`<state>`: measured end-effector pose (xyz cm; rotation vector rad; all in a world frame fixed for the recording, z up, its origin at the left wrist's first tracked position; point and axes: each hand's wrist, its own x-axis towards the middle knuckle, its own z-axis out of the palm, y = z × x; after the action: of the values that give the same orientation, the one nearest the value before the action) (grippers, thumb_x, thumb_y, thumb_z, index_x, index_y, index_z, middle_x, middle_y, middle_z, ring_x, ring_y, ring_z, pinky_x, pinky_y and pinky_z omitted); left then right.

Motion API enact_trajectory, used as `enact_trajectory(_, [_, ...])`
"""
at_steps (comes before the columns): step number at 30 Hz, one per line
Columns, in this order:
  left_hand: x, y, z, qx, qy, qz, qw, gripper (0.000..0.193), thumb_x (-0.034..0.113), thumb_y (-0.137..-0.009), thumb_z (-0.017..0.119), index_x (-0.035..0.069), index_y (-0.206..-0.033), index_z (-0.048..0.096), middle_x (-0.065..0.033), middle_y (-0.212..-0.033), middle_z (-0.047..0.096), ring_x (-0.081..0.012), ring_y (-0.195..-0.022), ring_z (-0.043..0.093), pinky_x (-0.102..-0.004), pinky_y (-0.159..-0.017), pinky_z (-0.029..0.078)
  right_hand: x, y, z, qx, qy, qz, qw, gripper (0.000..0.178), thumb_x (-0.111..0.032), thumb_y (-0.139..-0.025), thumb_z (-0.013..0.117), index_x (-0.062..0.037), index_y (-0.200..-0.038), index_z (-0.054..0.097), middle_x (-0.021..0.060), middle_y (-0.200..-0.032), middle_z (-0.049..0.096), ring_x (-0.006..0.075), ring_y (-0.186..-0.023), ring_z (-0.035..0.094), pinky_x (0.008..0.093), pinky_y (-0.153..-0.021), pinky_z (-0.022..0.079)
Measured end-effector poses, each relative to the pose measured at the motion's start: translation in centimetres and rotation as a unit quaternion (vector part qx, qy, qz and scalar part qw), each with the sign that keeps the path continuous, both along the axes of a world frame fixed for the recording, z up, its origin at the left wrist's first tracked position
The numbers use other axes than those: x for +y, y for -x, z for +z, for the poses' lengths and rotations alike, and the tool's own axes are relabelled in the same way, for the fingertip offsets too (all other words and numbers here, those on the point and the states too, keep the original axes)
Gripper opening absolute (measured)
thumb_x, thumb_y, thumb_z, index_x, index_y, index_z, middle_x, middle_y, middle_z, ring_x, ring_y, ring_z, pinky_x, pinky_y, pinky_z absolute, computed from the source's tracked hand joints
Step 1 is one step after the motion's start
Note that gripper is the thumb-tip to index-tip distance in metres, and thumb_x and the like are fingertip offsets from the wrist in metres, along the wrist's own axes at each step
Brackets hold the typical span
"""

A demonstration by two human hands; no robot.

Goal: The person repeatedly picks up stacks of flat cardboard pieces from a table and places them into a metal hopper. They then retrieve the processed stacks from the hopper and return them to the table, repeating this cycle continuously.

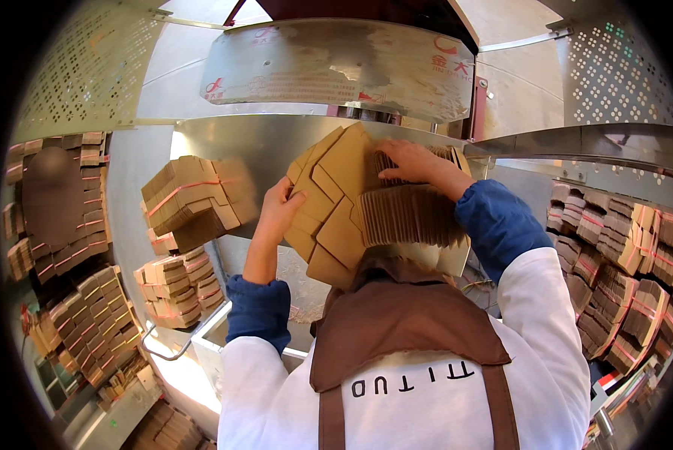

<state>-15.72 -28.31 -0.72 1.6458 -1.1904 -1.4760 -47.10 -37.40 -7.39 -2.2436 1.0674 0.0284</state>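
A fanned stack of flattened brown cardboard boxes (329,191) leans upright on the metal worktop in front of my chest. My left hand (278,210) is closed on its left edge, thumb on the near face; the other fingers are partly hidden behind it. To the right stands a tight row of flattened cardboard boxes (411,216), edges up. My right hand (411,161) reaches over the far part of this row, its fingers and thumb curved around some pieces. How firmly it grips I cannot tell. A bundle tied with pink strap (190,196) lies to the left, blurred at its right side.
The metal worktop (265,139) runs behind the stacks, below a printed metal panel (344,67). Strapped cardboard bundles (173,289) are piled at the left, with more bundles (614,262) at the right. A bent metal handle (167,352) and perforated guards (617,75) flank the workplace.
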Motion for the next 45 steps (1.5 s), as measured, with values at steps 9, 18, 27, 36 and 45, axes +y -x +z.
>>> enact_trajectory(9, [4.1,0.0,7.4,-0.018,0.075,0.087,0.993,0.029,0.005,-0.09,0.057,-0.004,-0.117,0.055,-0.004,-0.106,0.063,-0.0089,-0.095,0.055,-0.0244,-0.083,0.044,2.2,-5.3,3.9,-0.095,-0.007,-0.146,0.985,0.081,-0.055,-0.08,0.065,-0.0034,-0.137,0.04,0.0294,-0.125,0.052,0.0461,-0.115,0.05,0.0487,-0.097,0.042])
enact_trajectory(18, [9.6,-3.1,14.4,-0.019,0.085,0.194,0.977,0.034,0.003,-0.092,0.056,-0.002,-0.125,0.052,-0.0088,-0.116,0.062,-0.0134,-0.1,0.058,-0.0257,-0.087,0.045,12.0,-15.6,12.2,-0.255,0.106,-0.129,0.952,0.102,-0.059,-0.072,0.071,-0.0027,-0.145,0.029,0.0356,-0.143,0.029,0.0516,-0.131,0.032,0.0506,-0.107,0.034])
enact_trajectory(27, [8.7,1.1,14.5,0.0,0.127,0.153,0.98,0.039,-0.001,-0.093,0.051,-0.002,-0.132,0.047,-0.0107,-0.121,0.06,-0.0137,-0.105,0.057,-0.0263,-0.091,0.045,10.7,-13.5,13.3,-0.291,0.028,-0.176,0.94,0.092,-0.04,-0.078,0.072,-0.0002,-0.146,0.026,0.0357,-0.141,0.033,0.0499,-0.125,0.041,0.0466,-0.103,0.039])
enact_trajectory(36, [5.5,-1.6,10.9,0.044,0.128,0.137,0.981,0.03,0.002,-0.093,0.054,-0.002,-0.123,0.054,-0.007,-0.113,0.063,-0.012,-0.1,0.059,-0.0248,-0.086,0.047,6.0,2.5,17.8,-0.265,0.058,-0.285,0.919,0.028,-0.021,-0.09,0.054,0.0054,-0.095,0.051,0.0231,-0.081,0.055,0.0364,-0.07,0.055,0.0438,-0.066,0.046])
enact_trajectory(45, [4.0,0.4,10.4,0.169,0.089,0.161,0.968,0.031,0.003,-0.093,0.054,-0.001,-0.124,0.054,-0.0072,-0.117,0.061,-0.0145,-0.103,0.06,-0.028,-0.088,0.049,9.9,13.8,25.9,0.018,0.016,-0.271,0.962,0.029,-0.019,-0.093,0.046,0.0038,-0.109,0.056,0.025,-0.078,0.061,0.0398,-0.07,0.055,0.0396,-0.067,0.046])
